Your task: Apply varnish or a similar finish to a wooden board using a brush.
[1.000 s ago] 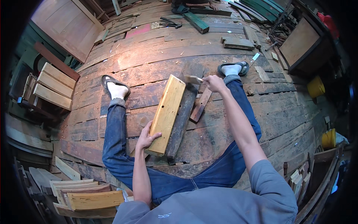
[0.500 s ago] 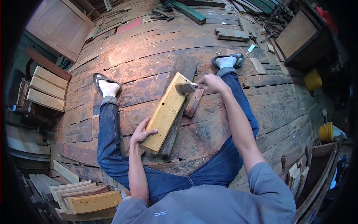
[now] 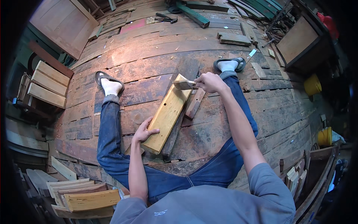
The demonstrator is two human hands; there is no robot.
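A yellowish wooden board (image 3: pixel 169 114) with a dark hole near its middle lies tilted between my legs, over a dark plank (image 3: pixel 186 67). My left hand (image 3: pixel 144 130) grips the board's near left edge, with the thumb on its top face. In my right hand (image 3: pixel 210 83) is a paintbrush (image 3: pixel 183 84), its handle pinched by the fingers and its bristles against the far end of the board. A short reddish-brown wood block (image 3: pixel 195 103) with small holes lies just right of the board.
Curved boards (image 3: pixel 91 201) are stacked at the lower left, and pale slats (image 3: pixel 48 89) stand at the left. A hammer (image 3: pixel 166 18), a green beam (image 3: pixel 192 14) and a grey wood block (image 3: pixel 234 39) lie farther off. Yellow buckets (image 3: pixel 312 85) stand at the right.
The brush has shifted slightly toward the board's far end, and its bristles now lie flatter across it. My left hand keeps its hold. The whole view has tilted a little.
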